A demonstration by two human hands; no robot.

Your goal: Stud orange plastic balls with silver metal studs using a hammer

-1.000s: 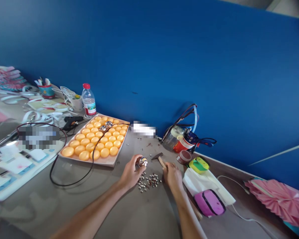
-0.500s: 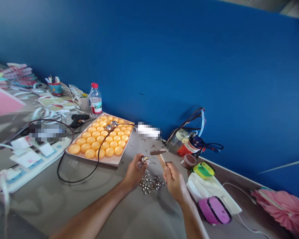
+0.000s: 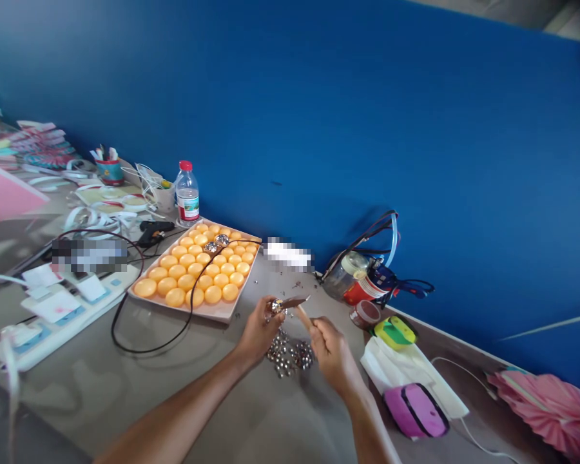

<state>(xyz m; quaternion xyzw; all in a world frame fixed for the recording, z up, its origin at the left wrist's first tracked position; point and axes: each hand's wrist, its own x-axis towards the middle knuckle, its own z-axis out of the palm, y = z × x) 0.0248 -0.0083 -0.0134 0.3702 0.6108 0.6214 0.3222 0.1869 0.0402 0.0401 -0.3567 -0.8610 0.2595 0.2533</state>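
My left hand [image 3: 260, 332] is closed around a ball studded with shiny metal pieces [image 3: 275, 307]; part of the ball is hidden by my fingers. A small hammer [image 3: 305, 317] is in my right hand [image 3: 332, 351], gripped by its light wooden handle. Its dark head is right beside the ball, overlapping its right side in view; I cannot tell whether they touch. Below, between both hands, a pile of shiny silver studs [image 3: 284, 361] lies on the grey table [image 3: 270, 419].
Left of my hands stands a tray of orange balls [image 3: 174, 296], with two silver-studded balls [image 3: 211, 247] on it and a black cable across. A power strip [image 3: 67, 316], water bottle [image 3: 188, 196], glass jar [image 3: 350, 274] and purple case [image 3: 415, 410] are around the table.
My right hand has moved the hammer left and slightly down, bringing its head to the ball. My left hand has shifted slightly left with the ball.
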